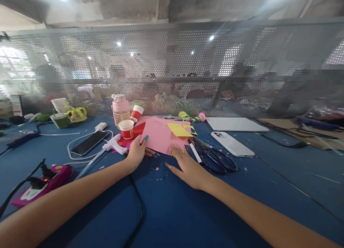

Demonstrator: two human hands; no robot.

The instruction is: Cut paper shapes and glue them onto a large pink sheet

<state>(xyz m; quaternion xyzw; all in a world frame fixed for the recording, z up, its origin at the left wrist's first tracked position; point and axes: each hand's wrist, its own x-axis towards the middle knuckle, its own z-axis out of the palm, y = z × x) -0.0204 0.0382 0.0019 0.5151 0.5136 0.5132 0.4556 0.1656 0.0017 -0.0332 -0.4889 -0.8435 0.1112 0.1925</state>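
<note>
A sheet of pink paper (158, 131) lies on the blue table before me. My left hand (137, 153) grips its near left edge, thumb on top and fingers underneath. Flat on the sheet's near right edge rests my right hand (185, 165), thumb spread away. Under its fingers shows a small yellow piece (174, 154), mostly hidden. Yellow paper (179, 130) with a round cut-out lies on the pink sheet's right side. Right of my right hand are a white marker (195, 152) and blue-handled scissors (220, 161). A white glue gun (115, 144) lies beside my left hand.
Red-and-white paper cups (126, 129) and a pink bottle (120, 110) stand behind the glue gun. A black phone (90, 143) and magenta power strip (44, 183) lie left, a white phone (232, 144) right. A perforated metal screen (172, 68) closes the back.
</note>
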